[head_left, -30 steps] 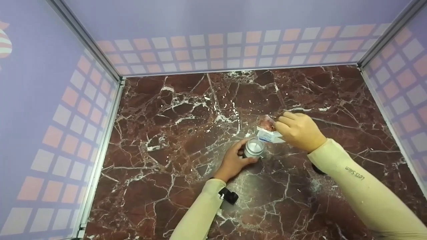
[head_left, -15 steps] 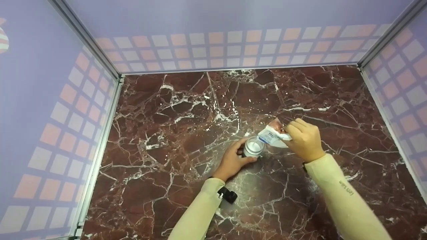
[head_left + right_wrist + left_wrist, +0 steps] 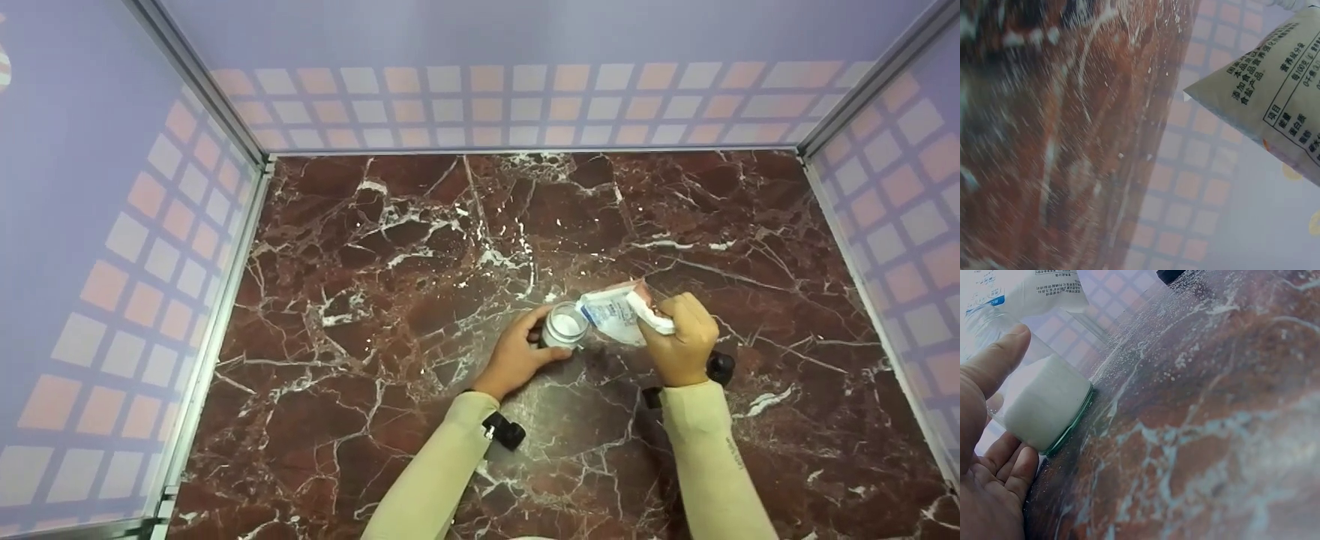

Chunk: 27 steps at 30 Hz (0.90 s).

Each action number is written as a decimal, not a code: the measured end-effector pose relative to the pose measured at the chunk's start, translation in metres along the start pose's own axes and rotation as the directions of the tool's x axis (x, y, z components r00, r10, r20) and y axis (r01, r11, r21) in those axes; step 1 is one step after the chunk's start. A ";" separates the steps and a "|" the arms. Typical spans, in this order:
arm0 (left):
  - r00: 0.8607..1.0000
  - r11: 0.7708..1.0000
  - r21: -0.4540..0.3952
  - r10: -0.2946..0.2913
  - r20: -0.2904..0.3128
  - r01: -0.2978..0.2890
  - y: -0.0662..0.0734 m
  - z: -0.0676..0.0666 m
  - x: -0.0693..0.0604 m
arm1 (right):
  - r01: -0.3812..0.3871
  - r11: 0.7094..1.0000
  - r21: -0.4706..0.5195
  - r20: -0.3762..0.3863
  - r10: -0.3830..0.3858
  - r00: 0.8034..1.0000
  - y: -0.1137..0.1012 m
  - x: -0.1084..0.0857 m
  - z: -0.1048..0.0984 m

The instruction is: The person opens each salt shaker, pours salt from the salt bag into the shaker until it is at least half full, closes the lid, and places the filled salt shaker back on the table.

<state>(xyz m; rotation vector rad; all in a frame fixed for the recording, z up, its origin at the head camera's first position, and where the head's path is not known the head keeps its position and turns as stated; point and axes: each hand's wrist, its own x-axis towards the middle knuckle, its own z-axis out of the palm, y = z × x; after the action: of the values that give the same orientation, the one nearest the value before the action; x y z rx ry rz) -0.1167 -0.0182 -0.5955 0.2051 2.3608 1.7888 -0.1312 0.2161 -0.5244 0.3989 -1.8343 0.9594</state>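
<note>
My left hand (image 3: 521, 352) holds a clear glass jar (image 3: 564, 328) upright on the marbled tabletop, thumb and fingers curled round its side. White salt (image 3: 1047, 402) fills part of the jar in the left wrist view. Beside the jar's open mouth, my right hand (image 3: 682, 341) grips a printed plastic bag of salt (image 3: 611, 319) by its crumpled end. The bag tilts with its far end at the jar's rim. Only the bag's printed side (image 3: 1283, 84) shows in the right wrist view, where the hand is out of frame. Whether salt is flowing is too small to tell.
White specks (image 3: 480, 240) lie scattered on the dark red marbled tabletop (image 3: 420, 322) beyond the jar. Purple panels with pink and white squares (image 3: 484, 112) wall the table at the back, left and right. A black wrist camera (image 3: 504, 431) sits on the left sleeve.
My right hand has come nearer to the body and turned, swinging the bag so that more of its printed face shows. The left hand keeps the jar in nearly the same place.
</note>
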 end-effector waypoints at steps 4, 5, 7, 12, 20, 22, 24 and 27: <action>1.000 1.000 0.012 -0.001 -0.001 0.001 0.000 -0.004 0.003 | -0.077 0.996 0.042 -0.049 0.079 0.996 -0.009 0.000 0.003; 1.000 1.000 0.016 -0.001 -0.002 0.001 0.000 -0.004 0.003 | -0.098 0.993 0.063 -0.063 0.102 0.993 -0.012 0.001 0.003; 1.000 1.000 0.020 0.001 0.000 -0.001 0.000 -0.004 0.004 | -0.142 0.984 0.108 -0.090 0.152 0.984 -0.016 0.002 0.003; 1.000 1.000 0.005 0.010 0.008 -0.010 -0.001 -0.002 0.004 | -0.254 0.939 0.234 -0.122 0.287 0.950 -0.019 -0.006 0.003; 1.000 1.000 -0.007 0.021 0.003 -0.021 0.000 0.002 0.004 | -0.386 0.884 0.266 -0.225 0.446 0.866 0.016 -0.026 0.005; 1.000 1.000 -0.015 0.021 -0.004 -0.021 0.000 0.002 0.004 | -0.403 0.875 0.267 -0.227 0.464 0.856 0.024 -0.023 0.006; 1.000 1.000 -0.020 0.017 -0.009 -0.017 -0.001 0.002 0.003 | -0.404 0.870 0.282 -0.212 0.467 0.858 0.030 -0.018 0.009; 1.000 1.000 -0.019 0.014 -0.010 -0.014 -0.002 0.002 0.002 | -0.387 0.878 0.281 -0.162 0.440 0.883 0.037 -0.008 0.015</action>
<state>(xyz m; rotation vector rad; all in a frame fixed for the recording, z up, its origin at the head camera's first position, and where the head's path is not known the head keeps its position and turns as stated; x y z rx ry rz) -0.1178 -0.0167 -0.5985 0.2108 2.3539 1.8218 -0.1606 0.2276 -0.5505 0.0290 -1.6307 1.4728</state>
